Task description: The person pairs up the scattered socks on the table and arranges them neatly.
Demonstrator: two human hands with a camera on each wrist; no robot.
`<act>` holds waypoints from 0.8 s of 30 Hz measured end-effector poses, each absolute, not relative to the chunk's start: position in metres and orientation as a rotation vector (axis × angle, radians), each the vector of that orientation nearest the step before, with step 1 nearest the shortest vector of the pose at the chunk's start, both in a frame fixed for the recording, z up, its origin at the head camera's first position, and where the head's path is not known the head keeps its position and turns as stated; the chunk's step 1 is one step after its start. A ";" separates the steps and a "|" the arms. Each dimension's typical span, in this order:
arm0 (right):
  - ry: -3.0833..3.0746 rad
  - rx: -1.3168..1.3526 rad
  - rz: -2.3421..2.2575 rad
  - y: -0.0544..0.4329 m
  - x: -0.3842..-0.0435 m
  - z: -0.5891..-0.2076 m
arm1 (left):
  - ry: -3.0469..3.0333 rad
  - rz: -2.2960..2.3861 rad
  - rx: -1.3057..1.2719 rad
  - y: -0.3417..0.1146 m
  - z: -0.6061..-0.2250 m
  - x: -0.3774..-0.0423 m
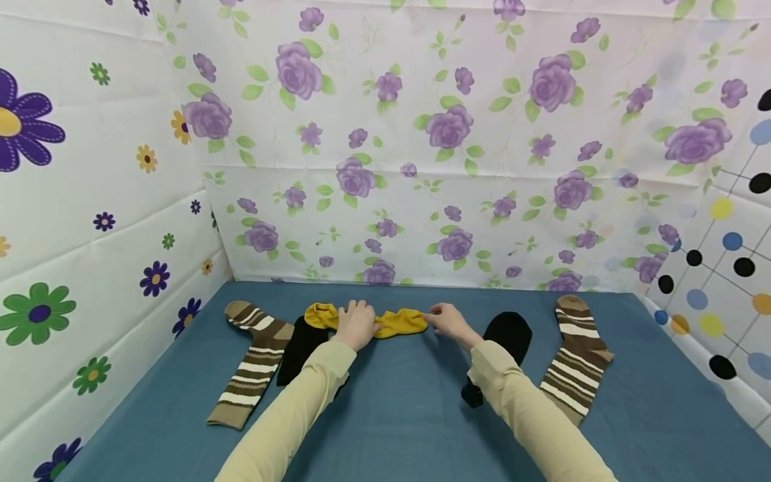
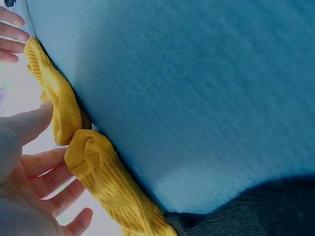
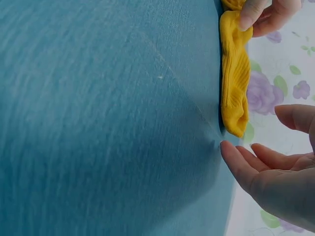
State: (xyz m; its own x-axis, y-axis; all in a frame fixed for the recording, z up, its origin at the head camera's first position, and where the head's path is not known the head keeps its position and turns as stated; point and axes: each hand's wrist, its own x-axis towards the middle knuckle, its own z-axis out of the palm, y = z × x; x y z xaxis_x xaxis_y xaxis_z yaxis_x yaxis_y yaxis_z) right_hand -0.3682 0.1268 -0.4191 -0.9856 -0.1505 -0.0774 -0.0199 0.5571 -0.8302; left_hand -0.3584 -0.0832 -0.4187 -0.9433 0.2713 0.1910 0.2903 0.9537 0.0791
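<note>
Two mustard-yellow ribbed socks lie end to end near the table's back edge. My left hand [image 1: 357, 325] is over the place where they meet. In the left wrist view its thumb touches the right yellow sock [image 2: 61, 103], while its loosely spread fingers are at the toe of the left yellow sock [image 2: 106, 177]. Just past the right sock's far end is my right hand [image 1: 448, 323]. The right wrist view shows its fingers apart and relaxed, with nothing between them, fingertips close to the sock's tip. The left yellow sock overlaps a black sock [image 1: 300, 348].
A brown, white and tan striped sock [image 1: 253, 365] lies at the left, and a similar striped sock [image 1: 578, 355] at the right. Another black sock [image 1: 508, 335] is partly hidden under my right forearm. Flowered sheets [image 1: 409, 221] rise behind the blue tabletop [image 1: 397, 415].
</note>
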 end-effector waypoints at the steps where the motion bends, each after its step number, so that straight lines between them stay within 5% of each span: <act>1: 2.644 -0.140 -1.408 0.126 -0.368 -0.419 | -2.932 -0.156 -0.421 -0.083 -0.419 -0.359; 24: 2.721 -0.206 -1.342 0.117 -0.374 -0.427 | -2.931 -0.167 -0.397 -0.087 -0.428 -0.367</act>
